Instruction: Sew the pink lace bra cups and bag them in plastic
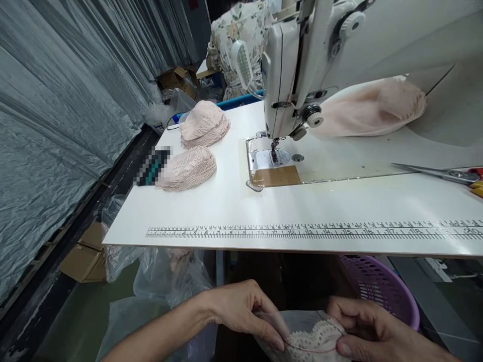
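Below the front edge of the table, my left hand [249,312] and my right hand [372,329] hold a piece of sheer fabric with scalloped lace trim [313,338] between them. The left thumb and fingers pinch its left side, while the right thumb presses on the lace at the right. A dark reddish thread or seam line runs across the lace. The lower part of the fabric is cut off by the frame's bottom edge. Above my hands stands a white sewing machine [283,75], its presser foot [274,151] over the metal needle plate.
Two stacks of pale pink lace cups [204,123] [190,168] lie on the white table [226,206], which has a printed ruler along its front. Scissors [449,173] rest at right, beside pink fabric [373,108]. A purple basket [388,286] sits underneath. Someone in floral clothing [237,35] is behind.
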Demonstrator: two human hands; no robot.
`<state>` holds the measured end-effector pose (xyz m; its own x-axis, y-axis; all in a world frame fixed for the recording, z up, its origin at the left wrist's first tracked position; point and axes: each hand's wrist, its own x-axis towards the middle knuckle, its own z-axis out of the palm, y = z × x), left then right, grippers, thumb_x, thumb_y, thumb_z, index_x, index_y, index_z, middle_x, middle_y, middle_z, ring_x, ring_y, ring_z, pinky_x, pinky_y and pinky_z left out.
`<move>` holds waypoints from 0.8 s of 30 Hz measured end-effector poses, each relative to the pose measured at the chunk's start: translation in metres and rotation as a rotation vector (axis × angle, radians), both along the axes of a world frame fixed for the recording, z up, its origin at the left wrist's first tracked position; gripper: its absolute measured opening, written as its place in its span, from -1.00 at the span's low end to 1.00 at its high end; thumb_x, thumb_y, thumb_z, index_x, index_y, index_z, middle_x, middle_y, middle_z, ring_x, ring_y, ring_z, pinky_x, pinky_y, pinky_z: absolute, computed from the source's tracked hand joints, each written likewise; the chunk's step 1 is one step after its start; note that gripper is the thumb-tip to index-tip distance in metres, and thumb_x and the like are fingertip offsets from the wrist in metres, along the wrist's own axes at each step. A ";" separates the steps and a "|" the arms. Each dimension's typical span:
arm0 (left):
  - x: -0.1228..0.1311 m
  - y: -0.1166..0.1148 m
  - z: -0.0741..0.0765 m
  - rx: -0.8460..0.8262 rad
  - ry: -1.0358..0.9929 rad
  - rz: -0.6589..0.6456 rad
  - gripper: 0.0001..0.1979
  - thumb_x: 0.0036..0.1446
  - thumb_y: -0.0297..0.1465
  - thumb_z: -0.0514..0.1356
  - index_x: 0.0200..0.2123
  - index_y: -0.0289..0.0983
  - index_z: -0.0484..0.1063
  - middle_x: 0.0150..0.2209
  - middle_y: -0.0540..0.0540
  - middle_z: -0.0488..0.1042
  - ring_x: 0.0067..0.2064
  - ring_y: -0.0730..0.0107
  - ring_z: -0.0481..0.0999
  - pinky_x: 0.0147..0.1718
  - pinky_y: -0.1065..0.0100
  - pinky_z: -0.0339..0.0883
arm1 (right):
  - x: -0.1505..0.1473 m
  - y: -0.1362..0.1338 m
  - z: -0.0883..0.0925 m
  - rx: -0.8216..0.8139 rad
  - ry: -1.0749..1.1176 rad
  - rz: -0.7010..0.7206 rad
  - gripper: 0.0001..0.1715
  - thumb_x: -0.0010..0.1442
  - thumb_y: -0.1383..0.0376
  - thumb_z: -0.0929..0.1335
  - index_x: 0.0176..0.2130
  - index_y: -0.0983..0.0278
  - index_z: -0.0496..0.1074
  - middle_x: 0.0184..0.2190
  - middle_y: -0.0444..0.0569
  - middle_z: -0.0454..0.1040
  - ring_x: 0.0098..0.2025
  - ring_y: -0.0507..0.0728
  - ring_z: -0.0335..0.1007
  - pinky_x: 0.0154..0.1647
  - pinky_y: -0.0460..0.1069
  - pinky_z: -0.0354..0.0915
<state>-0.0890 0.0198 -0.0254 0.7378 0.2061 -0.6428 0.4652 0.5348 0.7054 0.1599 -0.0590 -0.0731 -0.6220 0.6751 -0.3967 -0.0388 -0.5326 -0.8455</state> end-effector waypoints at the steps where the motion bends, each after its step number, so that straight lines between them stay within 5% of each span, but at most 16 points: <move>1: 0.000 0.000 0.001 0.006 -0.001 -0.005 -0.49 -0.45 -0.11 0.49 -0.34 -0.20 0.61 -0.46 0.04 0.56 -0.38 0.48 0.53 -0.23 0.50 0.41 | 0.000 -0.001 -0.001 -0.006 0.001 -0.002 -0.49 0.07 -0.05 0.42 -0.46 0.24 0.18 -0.50 -0.19 0.23 -0.43 0.00 0.07 -0.40 -0.09 0.04; 15: 0.000 -0.004 -0.006 -0.001 -0.045 0.003 -0.44 -0.31 -0.02 0.42 -0.24 -0.22 0.59 -0.41 0.05 0.57 -0.35 0.52 0.52 -0.21 0.53 0.37 | -0.004 0.002 0.009 -0.042 0.046 -0.058 -0.58 0.12 0.00 0.42 -0.40 0.23 0.24 -0.49 -0.22 0.28 -0.44 -0.03 0.10 -0.40 -0.11 0.06; 24: 0.011 -0.006 0.001 0.059 0.029 0.020 -0.39 -0.32 0.00 0.41 -0.22 -0.29 0.58 -0.37 -0.07 0.59 -0.27 0.35 0.57 -0.22 0.45 0.39 | -0.011 -0.005 0.020 -0.073 0.074 -0.078 -0.67 0.22 0.06 0.36 -0.22 0.15 0.16 -0.35 -0.20 0.41 -0.36 -0.01 0.18 -0.33 -0.09 0.11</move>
<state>-0.0785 0.0137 -0.0241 0.7144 0.2585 -0.6502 0.4758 0.5019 0.7223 0.1492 -0.0641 -0.0533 -0.5983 0.6936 -0.4013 -0.1431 -0.5852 -0.7982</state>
